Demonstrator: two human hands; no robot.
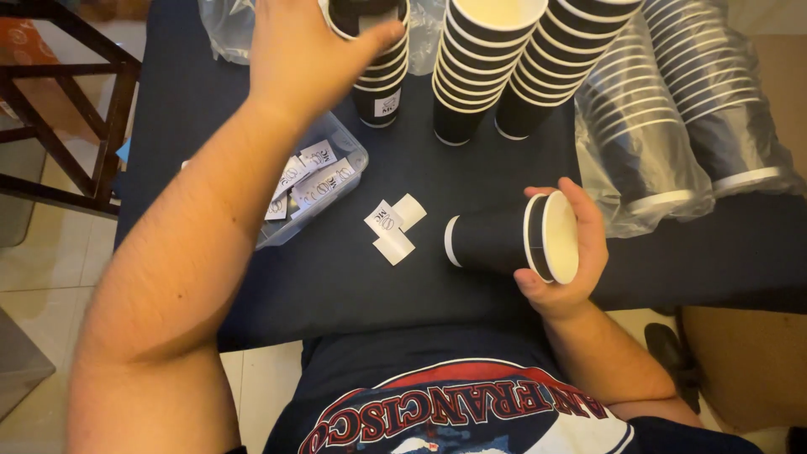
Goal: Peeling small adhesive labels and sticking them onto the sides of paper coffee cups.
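Left hand grips top of labelled cup stack, fingers wrapped | right hand holds black cup sideways, axis left-right (rim toward palm) | loose stickers between, nearer right.

Bare left forearm stretched far forward, left hand raised at the top, fingers together, thumb spread, right hand low and near the body, fingers curled in a grasp

Navy T-shirt (red-and-white print)
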